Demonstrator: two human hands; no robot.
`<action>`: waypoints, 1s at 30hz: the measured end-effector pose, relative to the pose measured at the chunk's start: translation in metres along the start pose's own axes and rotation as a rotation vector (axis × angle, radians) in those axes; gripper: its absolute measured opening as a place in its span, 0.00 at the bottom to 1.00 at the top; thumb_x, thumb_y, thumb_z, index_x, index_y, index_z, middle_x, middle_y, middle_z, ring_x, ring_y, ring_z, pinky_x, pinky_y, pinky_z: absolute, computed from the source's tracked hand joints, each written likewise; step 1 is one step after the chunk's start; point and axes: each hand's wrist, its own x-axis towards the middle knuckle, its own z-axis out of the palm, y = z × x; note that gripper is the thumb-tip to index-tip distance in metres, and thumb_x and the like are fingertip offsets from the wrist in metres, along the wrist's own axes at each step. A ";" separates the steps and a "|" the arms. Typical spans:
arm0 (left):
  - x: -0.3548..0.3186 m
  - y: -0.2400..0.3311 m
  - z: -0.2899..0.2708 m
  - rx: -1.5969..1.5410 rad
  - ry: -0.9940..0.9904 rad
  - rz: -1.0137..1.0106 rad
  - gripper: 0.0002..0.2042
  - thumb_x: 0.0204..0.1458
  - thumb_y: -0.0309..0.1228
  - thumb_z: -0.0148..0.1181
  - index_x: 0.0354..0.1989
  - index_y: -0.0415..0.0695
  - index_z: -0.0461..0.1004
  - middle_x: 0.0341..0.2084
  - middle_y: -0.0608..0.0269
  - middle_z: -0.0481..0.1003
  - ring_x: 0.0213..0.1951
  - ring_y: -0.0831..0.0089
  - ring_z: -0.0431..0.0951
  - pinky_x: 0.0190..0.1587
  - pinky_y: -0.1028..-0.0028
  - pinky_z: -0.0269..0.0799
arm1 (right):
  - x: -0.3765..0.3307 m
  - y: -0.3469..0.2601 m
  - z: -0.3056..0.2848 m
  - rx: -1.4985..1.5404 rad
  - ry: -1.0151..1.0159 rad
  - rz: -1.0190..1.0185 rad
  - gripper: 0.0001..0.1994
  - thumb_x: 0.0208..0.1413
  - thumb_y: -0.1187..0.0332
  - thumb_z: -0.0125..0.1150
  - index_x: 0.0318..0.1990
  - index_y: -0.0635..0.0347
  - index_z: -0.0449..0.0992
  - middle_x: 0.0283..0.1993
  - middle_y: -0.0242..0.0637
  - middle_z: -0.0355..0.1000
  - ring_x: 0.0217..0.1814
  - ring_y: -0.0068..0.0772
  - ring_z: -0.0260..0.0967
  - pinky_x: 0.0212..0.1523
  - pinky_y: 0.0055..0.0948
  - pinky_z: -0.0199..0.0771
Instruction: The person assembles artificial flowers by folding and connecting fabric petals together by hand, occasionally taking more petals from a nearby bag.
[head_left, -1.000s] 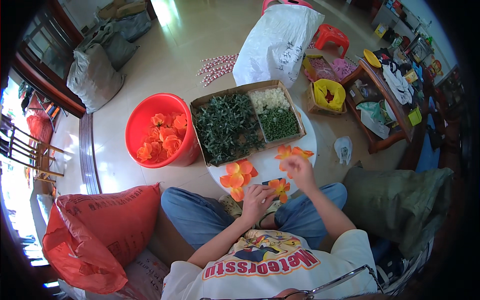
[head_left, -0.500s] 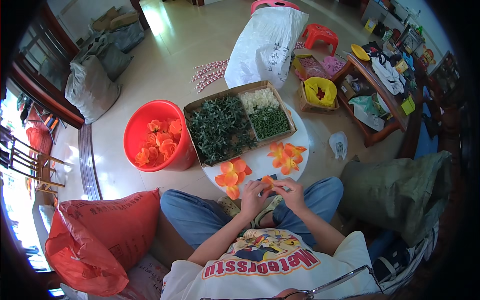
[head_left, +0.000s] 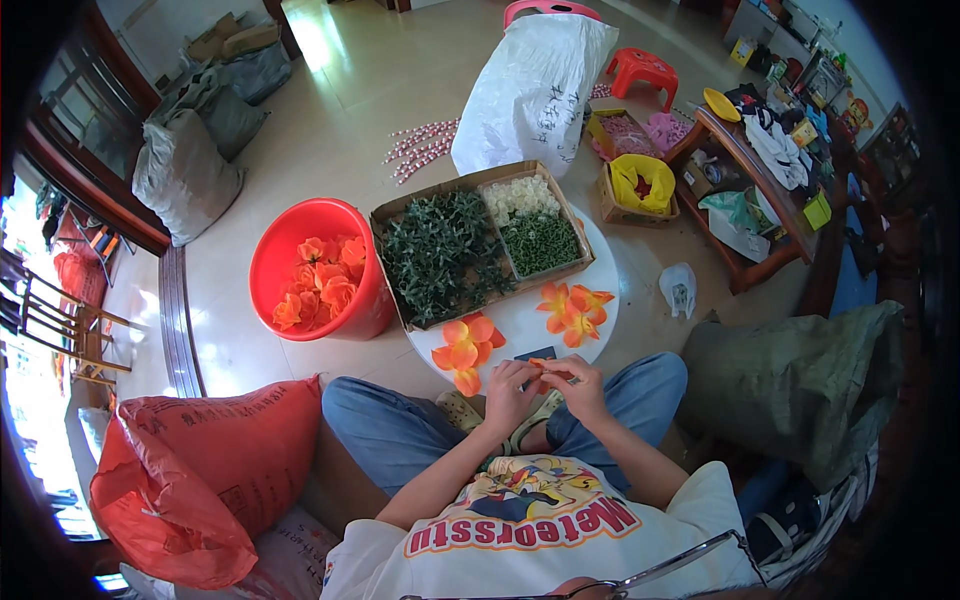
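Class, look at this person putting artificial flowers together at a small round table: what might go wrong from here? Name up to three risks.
1. The orange flowers lie at the round white table's edge; a knee or elbow might knock them off.
2. The left hand and right hand work a small orange piece over the lap; dropped, it might be hard to find.
3. The cardboard tray overhangs the table and might tip.

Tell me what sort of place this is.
Probably a home room used for piecework on artificial flowers. A red bucket of orange petals, a cardboard tray of green leaf parts, stuffed sacks on tile, and a cluttered wooden side table suggest this.
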 end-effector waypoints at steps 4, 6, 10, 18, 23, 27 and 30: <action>0.000 0.001 0.001 0.003 -0.001 0.013 0.08 0.38 0.26 0.65 0.29 0.43 0.77 0.29 0.67 0.75 0.34 0.67 0.72 0.37 0.69 0.63 | 0.002 -0.006 -0.001 0.035 0.005 0.040 0.09 0.45 0.81 0.65 0.37 0.67 0.78 0.36 0.39 0.73 0.35 0.25 0.75 0.35 0.21 0.75; 0.000 0.001 0.001 0.010 -0.005 0.003 0.08 0.37 0.25 0.66 0.28 0.43 0.77 0.29 0.66 0.75 0.34 0.66 0.72 0.38 0.69 0.64 | 0.003 -0.001 -0.003 0.015 -0.008 0.039 0.09 0.45 0.81 0.65 0.36 0.67 0.78 0.36 0.38 0.73 0.35 0.25 0.75 0.35 0.21 0.75; 0.002 0.000 0.001 0.018 -0.006 -0.006 0.09 0.35 0.24 0.66 0.28 0.43 0.77 0.29 0.66 0.76 0.34 0.66 0.72 0.38 0.69 0.65 | 0.006 0.002 -0.006 -0.008 -0.029 0.029 0.09 0.45 0.81 0.65 0.36 0.66 0.78 0.35 0.38 0.73 0.35 0.25 0.74 0.35 0.21 0.75; 0.001 0.000 0.001 0.019 -0.016 -0.007 0.09 0.36 0.24 0.66 0.28 0.43 0.77 0.29 0.67 0.76 0.34 0.66 0.72 0.38 0.69 0.64 | 0.005 0.000 -0.007 -0.062 -0.060 -0.063 0.10 0.42 0.82 0.66 0.35 0.65 0.78 0.36 0.38 0.74 0.35 0.26 0.73 0.36 0.22 0.74; 0.001 -0.001 0.001 0.024 -0.024 -0.004 0.09 0.36 0.24 0.66 0.28 0.43 0.77 0.29 0.67 0.76 0.34 0.66 0.73 0.38 0.69 0.64 | 0.004 -0.002 -0.005 -0.013 -0.050 -0.011 0.10 0.41 0.82 0.66 0.35 0.66 0.78 0.36 0.39 0.75 0.37 0.27 0.72 0.38 0.23 0.74; 0.002 0.001 0.001 0.012 -0.004 0.005 0.08 0.36 0.24 0.66 0.28 0.43 0.77 0.29 0.67 0.76 0.34 0.67 0.73 0.38 0.69 0.64 | 0.003 -0.002 -0.006 0.018 -0.042 0.012 0.09 0.42 0.83 0.65 0.35 0.67 0.78 0.36 0.38 0.74 0.37 0.27 0.73 0.39 0.22 0.74; 0.001 -0.001 0.003 0.006 -0.001 0.005 0.08 0.37 0.25 0.66 0.28 0.43 0.77 0.29 0.67 0.75 0.34 0.67 0.72 0.38 0.69 0.63 | 0.002 0.005 -0.006 0.010 -0.053 0.019 0.09 0.44 0.82 0.65 0.35 0.66 0.78 0.37 0.38 0.74 0.38 0.25 0.72 0.39 0.21 0.74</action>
